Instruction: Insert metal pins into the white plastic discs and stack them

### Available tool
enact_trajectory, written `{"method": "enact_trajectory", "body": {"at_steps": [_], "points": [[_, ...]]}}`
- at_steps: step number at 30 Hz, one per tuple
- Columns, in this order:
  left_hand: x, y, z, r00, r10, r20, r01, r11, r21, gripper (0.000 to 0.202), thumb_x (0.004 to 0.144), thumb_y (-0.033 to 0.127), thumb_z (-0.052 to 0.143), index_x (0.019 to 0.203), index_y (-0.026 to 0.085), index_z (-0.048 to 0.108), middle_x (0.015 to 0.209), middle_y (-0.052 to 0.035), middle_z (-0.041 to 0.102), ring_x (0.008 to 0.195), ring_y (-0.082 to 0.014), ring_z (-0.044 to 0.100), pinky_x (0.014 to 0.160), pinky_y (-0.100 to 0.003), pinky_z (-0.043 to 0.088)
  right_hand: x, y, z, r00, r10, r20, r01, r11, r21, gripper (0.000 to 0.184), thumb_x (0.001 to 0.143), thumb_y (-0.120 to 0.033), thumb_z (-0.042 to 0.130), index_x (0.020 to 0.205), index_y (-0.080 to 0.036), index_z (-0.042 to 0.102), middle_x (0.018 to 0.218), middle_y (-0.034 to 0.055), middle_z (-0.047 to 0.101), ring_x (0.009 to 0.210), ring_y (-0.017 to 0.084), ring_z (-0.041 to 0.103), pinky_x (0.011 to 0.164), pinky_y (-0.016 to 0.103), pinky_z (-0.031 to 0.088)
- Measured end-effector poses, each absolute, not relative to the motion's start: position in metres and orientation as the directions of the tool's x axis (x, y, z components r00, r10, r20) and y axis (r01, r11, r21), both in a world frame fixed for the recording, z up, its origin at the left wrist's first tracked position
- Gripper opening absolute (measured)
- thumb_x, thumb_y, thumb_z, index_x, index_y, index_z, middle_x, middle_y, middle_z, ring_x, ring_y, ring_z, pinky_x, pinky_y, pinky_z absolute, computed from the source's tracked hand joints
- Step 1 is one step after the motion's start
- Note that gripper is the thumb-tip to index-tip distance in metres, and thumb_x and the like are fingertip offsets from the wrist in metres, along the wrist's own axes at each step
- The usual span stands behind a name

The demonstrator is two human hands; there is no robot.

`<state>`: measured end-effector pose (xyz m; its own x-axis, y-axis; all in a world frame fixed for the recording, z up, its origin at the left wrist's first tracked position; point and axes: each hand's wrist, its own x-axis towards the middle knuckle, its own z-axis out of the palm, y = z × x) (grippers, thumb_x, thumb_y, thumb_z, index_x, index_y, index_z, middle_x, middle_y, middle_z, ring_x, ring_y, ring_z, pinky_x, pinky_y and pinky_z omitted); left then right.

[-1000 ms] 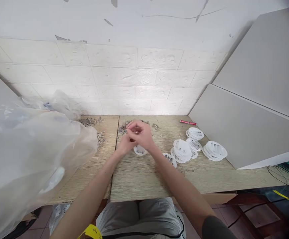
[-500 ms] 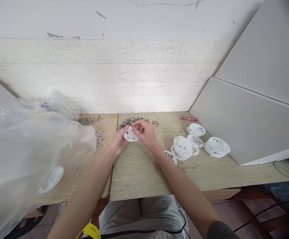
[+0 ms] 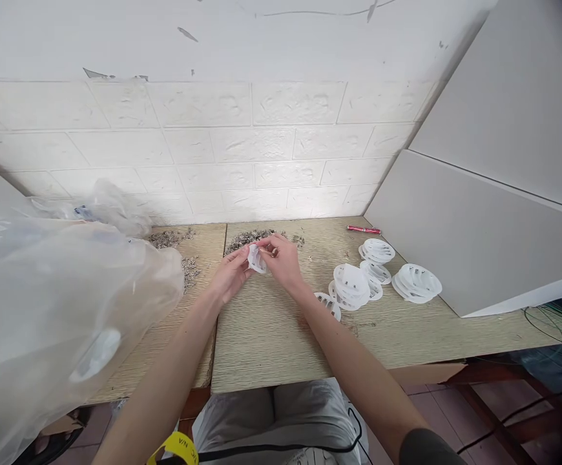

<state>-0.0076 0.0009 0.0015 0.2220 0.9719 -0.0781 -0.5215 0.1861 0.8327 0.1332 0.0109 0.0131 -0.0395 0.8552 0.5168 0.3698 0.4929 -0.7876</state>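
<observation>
My left hand (image 3: 230, 274) grips a white round plastic disc (image 3: 255, 259), tilted on edge just above the wooden table (image 3: 271, 336). My right hand (image 3: 281, 259) pinches at the disc's upper edge; whether a small metal piece is in those fingers is too small to tell. Right behind both hands lies a heap of small grey metal parts (image 3: 248, 237).
Several more white discs (image 3: 353, 284) lie in stacks right of my hands, the farthest stack (image 3: 416, 284) beside a grey panel (image 3: 475, 239). A red pen (image 3: 363, 229) lies near the wall. A large clear plastic bag (image 3: 53, 303) fills the left side.
The disc was lifted off the table into my left hand, then turned from flat-facing to on edge. My right hand stayed pinched at its rim.
</observation>
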Motion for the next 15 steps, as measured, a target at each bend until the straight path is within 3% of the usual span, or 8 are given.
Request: {"method": "enact_trajectory", "body": {"at_steps": [4,8,15], "points": [[-0.0073,0.0013,0.0002,0.216,0.974,-0.072,-0.503,0.174,0.846,0.036,0.074,0.040,0.076,0.100,0.016,0.071,0.096,-0.0065,0.067,0.082,-0.0124,0.060,0.076,-0.025,0.049,0.1334,0.0126,0.0116,-0.021,0.869,0.494,0.349,0.469,-0.811,0.018,0.076,-0.015,0.054,0.082,-0.017,0.071,0.086,0.0034,0.067,0.069,0.012,0.056,0.064,0.024,0.045],[-0.0073,0.0010,-0.0013,0.150,0.986,-0.067,-0.443,0.128,0.888,0.041,0.072,0.041,0.077,0.107,0.020,0.068,0.100,-0.0059,0.067,0.084,-0.0138,0.060,0.076,-0.026,0.049,0.1344,0.0136,0.0108,-0.010,0.907,0.422,0.324,0.402,-0.856,0.015,0.079,-0.026,0.057,0.081,-0.017,0.068,0.084,0.0032,0.067,0.072,0.013,0.057,0.066,0.025,0.046],[-0.0061,0.0001,-0.0022,0.169,0.985,-0.026,-0.362,0.086,0.928,0.040,0.073,0.051,0.073,0.096,0.018,0.067,0.092,-0.0055,0.065,0.080,-0.0146,0.060,0.073,-0.028,0.048,0.1340,0.0134,0.0108,0.004,0.922,0.387,0.305,0.367,-0.879,0.016,0.078,-0.029,0.058,0.085,-0.017,0.067,0.083,0.0032,0.068,0.075,0.014,0.060,0.066,0.026,0.046]]}}
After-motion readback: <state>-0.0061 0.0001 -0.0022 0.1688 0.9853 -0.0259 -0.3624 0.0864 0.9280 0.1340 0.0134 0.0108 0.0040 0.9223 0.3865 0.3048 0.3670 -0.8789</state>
